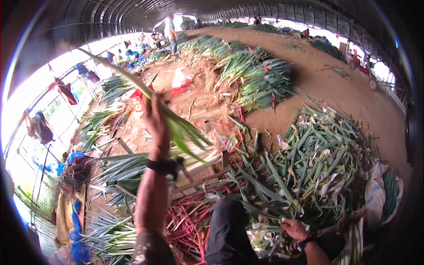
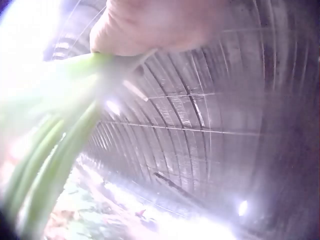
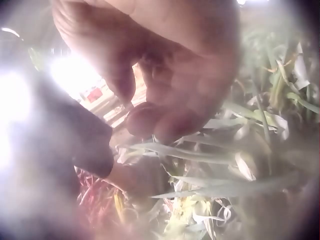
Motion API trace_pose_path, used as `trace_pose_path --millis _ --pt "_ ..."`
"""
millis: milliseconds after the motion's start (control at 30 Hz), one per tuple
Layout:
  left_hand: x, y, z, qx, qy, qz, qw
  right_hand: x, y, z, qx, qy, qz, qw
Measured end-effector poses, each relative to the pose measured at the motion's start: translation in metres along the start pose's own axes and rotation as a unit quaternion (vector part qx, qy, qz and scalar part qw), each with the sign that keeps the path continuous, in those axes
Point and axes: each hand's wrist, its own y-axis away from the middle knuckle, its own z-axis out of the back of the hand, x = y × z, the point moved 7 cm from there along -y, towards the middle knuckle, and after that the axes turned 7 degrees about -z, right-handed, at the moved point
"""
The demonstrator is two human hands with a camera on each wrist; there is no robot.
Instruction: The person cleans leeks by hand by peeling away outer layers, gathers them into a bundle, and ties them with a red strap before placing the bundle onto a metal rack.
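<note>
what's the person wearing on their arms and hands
Both hands are bare, no gloves or sleeves showing. The left hand has a black strap round the wrist carrying a small dark camera unit. The right hand has a similar black band at the wrist.

This is a farm greenhouse tunnel used as a sorting place for green onions. An arched dark roof of ribbed sheeting spans the top of the frame, over a bare dirt floor. Bundled onion stacks lie at upper centre, a loose heap of onions at right, and workers stand far off near the bright open end.
</note>
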Motion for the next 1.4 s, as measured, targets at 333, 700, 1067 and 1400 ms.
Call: trace_pose_path --millis 333,700,1067,1400 --pt "0.111 0.031 0.133 0.413 -0.488 -0.123 0.759 0.015 -0.013 -0.036 0.03 0.126 0.052 0.99" --pt "0.231 0.164 0.212 0.487 -0.55 0.008 0.678 -0.041 -0.005 -0.053 0.083 -0.085 -0.123 0.985" --pt "0.284 0.224 0.173 0.433 -0.552 0.101 0.705 -0.015 -0.004 -0.059 0.098 0.066 -0.142 0.983" --pt "0.255 0.224 0.181 0.38 -0.522 -0.005 0.763 -0.024 -0.01 -0.062 0.095 -0.034 -0.121 0.988"
